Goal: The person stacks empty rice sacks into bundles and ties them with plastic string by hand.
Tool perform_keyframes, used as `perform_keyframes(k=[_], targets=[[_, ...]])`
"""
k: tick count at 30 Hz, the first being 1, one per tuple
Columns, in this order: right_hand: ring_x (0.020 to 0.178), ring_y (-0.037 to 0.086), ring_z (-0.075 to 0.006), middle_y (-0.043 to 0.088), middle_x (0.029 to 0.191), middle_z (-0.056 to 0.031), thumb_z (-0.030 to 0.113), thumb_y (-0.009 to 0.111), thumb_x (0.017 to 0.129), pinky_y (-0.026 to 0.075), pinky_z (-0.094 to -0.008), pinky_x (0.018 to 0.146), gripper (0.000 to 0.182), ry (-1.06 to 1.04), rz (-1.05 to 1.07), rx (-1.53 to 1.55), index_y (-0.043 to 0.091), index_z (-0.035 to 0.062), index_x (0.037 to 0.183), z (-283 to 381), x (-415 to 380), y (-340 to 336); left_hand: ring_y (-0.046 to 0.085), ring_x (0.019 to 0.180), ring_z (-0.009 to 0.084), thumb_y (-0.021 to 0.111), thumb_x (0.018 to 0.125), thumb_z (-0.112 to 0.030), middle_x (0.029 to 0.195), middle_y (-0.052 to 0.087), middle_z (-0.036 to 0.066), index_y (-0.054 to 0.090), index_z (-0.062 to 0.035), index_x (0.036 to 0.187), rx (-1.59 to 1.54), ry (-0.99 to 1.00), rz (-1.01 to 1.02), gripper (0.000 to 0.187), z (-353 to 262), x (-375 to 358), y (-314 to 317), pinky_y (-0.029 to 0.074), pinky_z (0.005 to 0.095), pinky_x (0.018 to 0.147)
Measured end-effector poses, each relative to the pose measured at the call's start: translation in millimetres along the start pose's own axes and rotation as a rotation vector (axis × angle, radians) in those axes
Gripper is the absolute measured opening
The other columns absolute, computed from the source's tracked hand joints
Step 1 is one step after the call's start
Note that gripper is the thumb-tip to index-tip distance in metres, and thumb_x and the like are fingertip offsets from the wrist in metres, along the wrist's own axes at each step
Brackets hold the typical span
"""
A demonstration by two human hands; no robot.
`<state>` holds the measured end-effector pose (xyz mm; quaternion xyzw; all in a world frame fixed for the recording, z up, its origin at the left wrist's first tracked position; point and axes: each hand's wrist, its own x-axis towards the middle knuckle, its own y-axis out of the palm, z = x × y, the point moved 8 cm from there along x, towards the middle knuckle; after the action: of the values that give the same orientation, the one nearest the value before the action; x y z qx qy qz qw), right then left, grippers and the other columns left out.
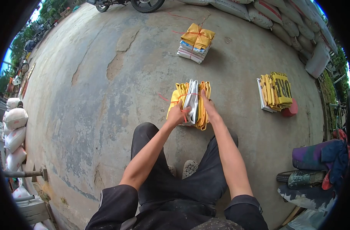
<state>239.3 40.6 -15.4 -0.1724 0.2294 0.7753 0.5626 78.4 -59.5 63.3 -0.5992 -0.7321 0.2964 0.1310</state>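
Observation:
A bundle of folded yellow and white sacks (pixel 193 100) stands on the concrete between my knees, its folded edges facing up. Red string (pixel 186 94) crosses its top, with a loose end trailing off to the left. My left hand (pixel 177 115) is closed on the near left part of the bundle, close to a tangle of red string. Against the right side presses my right hand (pixel 208 105), thumb on the top edge and the other fingers mostly hidden along the side.
Ahead stands a tied stack of folded sacks (pixel 196 44), yellow on top. Folded yellow sacks (pixel 276 91) lie at the right against a red round object (pixel 291 108). Filled sacks (pixel 276 17) are piled at the back right and left edge. A motorcycle wheel (pixel 147 4) shows at the top.

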Motion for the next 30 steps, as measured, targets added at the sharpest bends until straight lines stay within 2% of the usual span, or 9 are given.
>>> perform_keyframes(k=[3,5,9,14,15,16,19,25,30], targets=[[0.122,0.053,-0.0251,0.053,0.133,-0.0194,0.073,0.059,0.082,0.044,-0.0387,0.101,0.099,-0.071,0.035,0.061,0.043,-0.0058,0.138,17,-48,23,0.065,0.083,0.0430,0.065,0.087,-0.032,0.082,0.064,0.028,0.058,-0.0007,0.106,0.102,0.116,-0.099,0.037,-17,-16,-17,0.049,0.0490,0.071],[0.117,0.056,-0.0224,0.056,0.129,-0.0142,0.070,0.061,0.082,0.046,-0.0370,0.098,0.092,-0.142,0.088,0.328,0.044,-0.0023,0.137,23,-61,36,0.065,0.079,0.0417,0.062,0.087,-0.023,0.078,0.064,0.025,0.056,-0.0028,0.118,0.157,0.182,-0.161,0.037,-45,-32,-36,0.049,0.0508,0.067],[0.111,0.058,-0.0198,0.057,0.124,-0.0074,0.060,0.067,0.084,0.048,-0.0351,0.095,0.078,-0.354,0.132,0.398,0.049,0.0031,0.133,60,-51,55,0.068,0.081,0.0390,0.063,0.081,-0.011,0.122,0.062,0.021,0.047,0.0020,0.131,0.397,0.350,-0.246,0.054,-97,-21,-65,0.054,0.0457,0.065],[0.118,0.055,-0.0262,0.053,0.133,-0.0148,0.058,0.070,0.083,0.048,-0.0358,0.095,0.085,-0.383,0.291,0.596,0.040,0.0007,0.139,114,-18,78,0.066,0.089,0.0408,0.061,0.082,-0.012,0.133,0.050,0.027,0.043,-0.0063,0.138,0.742,0.374,-0.359,0.059,-163,30,-75,0.054,0.0478,0.069],[0.120,0.054,-0.0290,0.052,0.134,-0.0182,0.056,0.069,0.084,0.048,-0.0370,0.096,0.087,-0.275,-0.138,0.333,0.036,-0.0008,0.141,102,3,46,0.066,0.089,0.0408,0.061,0.082,-0.012,0.133,0.050,0.027,0.043,-0.0063,0.138,0.742,0.371,-0.353,0.059,-156,44,-66,0.054,0.0478,0.069],[0.122,0.053,-0.0318,0.051,0.135,-0.0216,0.053,0.069,0.085,0.048,-0.0383,0.097,0.088,-0.162,-0.554,0.059,0.032,-0.0024,0.143,94,5,11,0.062,0.099,0.0449,0.066,0.080,-0.018,0.142,0.042,0.026,0.042,-0.0068,0.139,0.680,0.391,-0.288,0.064,-138,65,-47,0.055,0.0489,0.074],[0.124,0.052,-0.0363,0.049,0.136,-0.0263,0.048,0.065,0.088,0.045,-0.0433,0.100,0.084,-0.048,-0.554,-0.064,0.031,-0.0053,0.143,49,52,-45,0.055,0.117,0.0470,0.072,0.078,-0.039,0.154,0.026,0.025,0.037,-0.0114,0.144,0.605,0.217,0.114,0.080,-55,94,18,0.052,0.0507,0.090],[0.120,0.053,-0.0434,0.044,0.145,-0.0198,0.048,0.061,0.091,0.036,-0.0609,0.102,0.074,0.166,-0.355,-0.375,0.042,-0.0025,0.141,15,12,-119,0.056,0.121,0.0375,0.064,0.085,-0.048,0.137,0.054,0.018,0.042,-0.0166,0.145,0.650,0.015,0.531,0.072,32,38,39,0.047,0.0472,0.099],[0.107,0.065,-0.0342,0.068,0.111,-0.0215,0.038,0.064,0.090,0.050,-0.0410,0.091,0.046,-0.241,-0.323,-0.595,0.064,-0.0019,0.113,67,-21,-42,0.058,0.118,0.0351,0.061,0.090,-0.043,0.131,0.059,0.015,0.051,-0.0162,0.139,0.629,-0.025,0.487,0.057,31,34,32,0.049,0.0458,0.096]])
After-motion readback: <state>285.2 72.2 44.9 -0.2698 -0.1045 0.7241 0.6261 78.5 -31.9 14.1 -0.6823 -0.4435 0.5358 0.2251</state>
